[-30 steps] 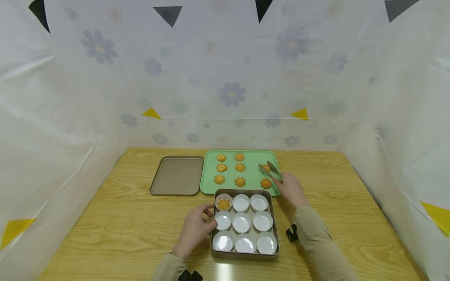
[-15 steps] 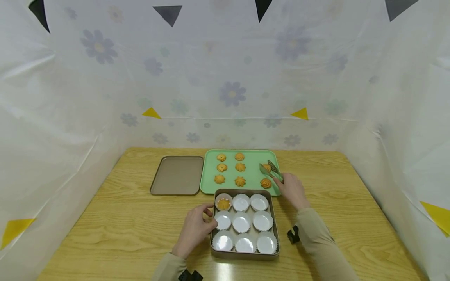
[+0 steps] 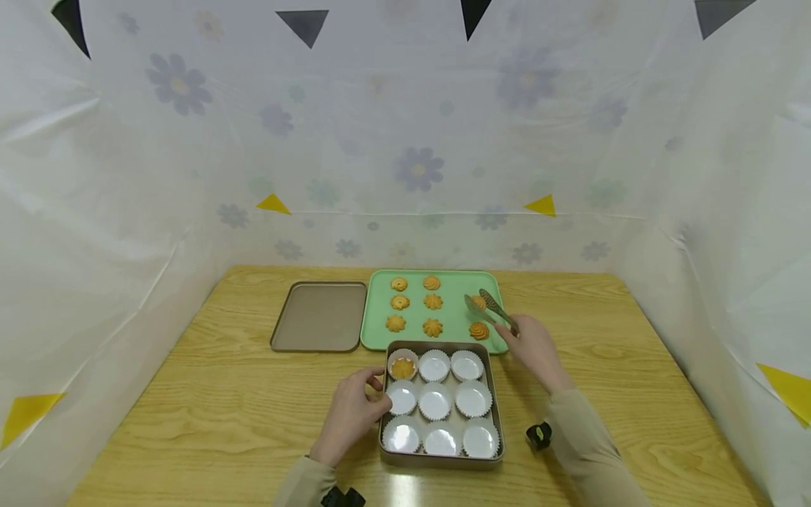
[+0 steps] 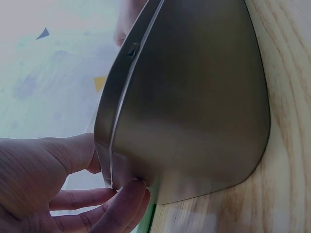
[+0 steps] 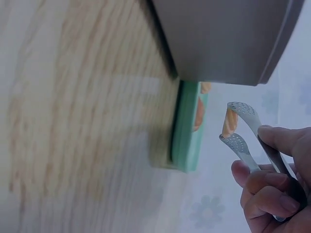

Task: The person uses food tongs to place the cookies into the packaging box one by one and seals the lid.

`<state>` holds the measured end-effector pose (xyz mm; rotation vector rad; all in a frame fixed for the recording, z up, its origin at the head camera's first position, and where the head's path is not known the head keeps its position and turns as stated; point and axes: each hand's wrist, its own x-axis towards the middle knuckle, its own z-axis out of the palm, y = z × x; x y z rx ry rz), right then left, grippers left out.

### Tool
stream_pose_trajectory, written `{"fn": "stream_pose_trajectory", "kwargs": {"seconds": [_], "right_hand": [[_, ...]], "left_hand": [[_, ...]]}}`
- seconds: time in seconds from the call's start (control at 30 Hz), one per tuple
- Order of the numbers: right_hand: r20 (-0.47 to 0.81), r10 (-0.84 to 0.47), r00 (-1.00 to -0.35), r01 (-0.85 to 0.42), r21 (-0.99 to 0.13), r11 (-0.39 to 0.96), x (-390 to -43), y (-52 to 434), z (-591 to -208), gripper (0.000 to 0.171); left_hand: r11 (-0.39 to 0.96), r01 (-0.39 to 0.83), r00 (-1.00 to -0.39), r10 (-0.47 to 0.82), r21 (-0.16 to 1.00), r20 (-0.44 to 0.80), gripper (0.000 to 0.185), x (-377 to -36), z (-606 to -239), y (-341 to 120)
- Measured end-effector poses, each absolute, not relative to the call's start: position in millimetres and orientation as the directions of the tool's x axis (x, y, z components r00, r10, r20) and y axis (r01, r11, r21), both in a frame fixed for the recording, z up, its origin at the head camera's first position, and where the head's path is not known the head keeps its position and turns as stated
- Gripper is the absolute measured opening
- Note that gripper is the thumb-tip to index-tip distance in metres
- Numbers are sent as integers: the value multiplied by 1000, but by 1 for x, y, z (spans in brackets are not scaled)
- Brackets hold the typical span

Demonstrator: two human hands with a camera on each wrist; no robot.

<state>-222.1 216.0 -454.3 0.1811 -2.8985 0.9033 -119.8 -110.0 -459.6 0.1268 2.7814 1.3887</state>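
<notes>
Steadying the square metal tin [image 3: 441, 458], which sits on the wooden table [image 3: 222, 415] just in front of the green tray [image 3: 380, 310], the left hand [image 3: 350, 417] curls onto its rim. Beyond it, the right hand [image 3: 533, 346] squeezes perforated metal tongs [image 3: 489, 308] around a ridged golden cookie [image 5: 230, 121]; a light squeeze seems wise, since it looks crumbly.

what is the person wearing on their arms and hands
Both arms wear long beige sleeves. The hands are bare: left hand, right hand. A small black device sits at the right wrist, and another black device at the left.
</notes>
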Motion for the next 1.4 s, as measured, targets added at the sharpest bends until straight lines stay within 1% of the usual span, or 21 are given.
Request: {"fn": "stream_pose_trajectory", "kwargs": {"seconds": [0.27, 0.5, 0.67, 0.77, 0.97, 1.13, 1.17, 1.3, 1.4], "right_hand": [[175, -132, -976, -210, -572, 793, -200, 215, -442, 31], [192, -167, -967, -248, -567, 786, -179, 212, -434, 20], [210, -206, -956, -290, -569, 770, -164, 208, -428, 19], [215, -232, -949, -315, -570, 759, -156, 205, -427, 16], [215, -302, -929, -370, -585, 722, -146, 200, -426, 18], [233, -378, -896, -440, -574, 691, -142, 198, -430, 7], [232, -393, -890, -451, -568, 688, -142, 197, -431, 7], [214, -447, -868, -487, -541, 686, -144, 195, -434, 19], [188, -468, -864, -490, -531, 691, -144, 193, -434, 18]], "left_hand": [[605, 63, -996, 84, 794, 15, 53, -120, -460, -110], [605, 70, -996, 86, 793, 23, 54, -120, -460, -110], [607, 70, -996, 86, 791, 22, 54, -120, -460, -110], [610, 72, -996, 87, 789, 24, 54, -120, -460, -110], [613, 72, -996, 82, 787, 28, 53, -120, -460, -110], [615, 78, -996, 75, 785, 40, 52, -120, -460, -109], [615, 80, -996, 76, 785, 42, 52, -120, -459, -109], [614, 78, -996, 75, 785, 40, 52, -121, -460, -108], [613, 81, -996, 79, 786, 41, 52, -120, -460, -109]]}}
